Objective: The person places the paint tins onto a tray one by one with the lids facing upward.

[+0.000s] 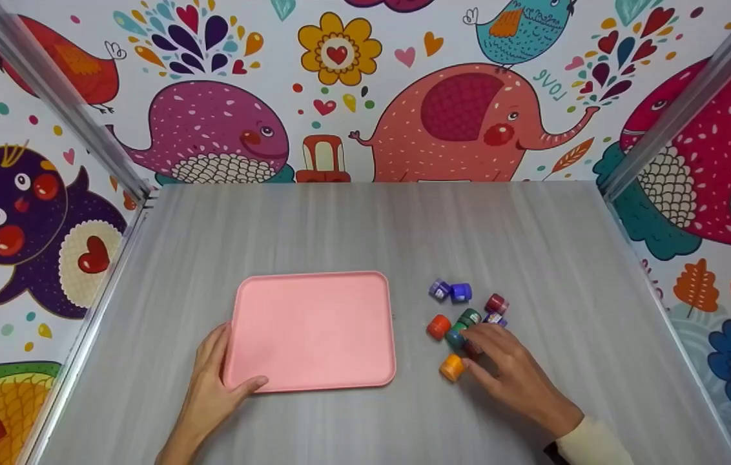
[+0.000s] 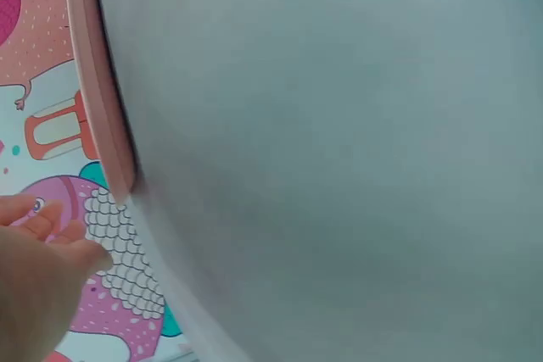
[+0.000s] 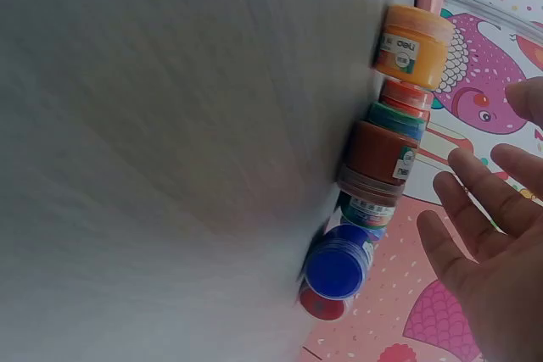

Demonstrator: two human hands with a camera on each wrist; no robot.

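Note:
At the front left corner of a pink tray [image 1: 314, 332], my left hand [image 1: 214, 381] lies with its fingers along the left side and its thumb over the front rim. In the left wrist view its fingers look relaxed, uncurled round the rim. My right hand [image 1: 514, 371] hovers with spread fingers over a group of small paint jars, gripping none. Nearest it are a yellow-orange jar [image 1: 452, 367], a teal jar [image 1: 456, 336] and a brown jar [image 3: 377, 154]. An orange-red jar [image 1: 438, 327], green jar [image 1: 469, 317], blue jar [image 1: 461, 292] and dark red jar [image 1: 496, 303] lie about.
A purple jar [image 1: 440, 289] touches the blue one at the back of the group. Metal rails [image 1: 88, 310] edge the grey table [image 1: 314, 226] on the left. Walls with printed animals [image 1: 456, 129] stand behind and at both sides.

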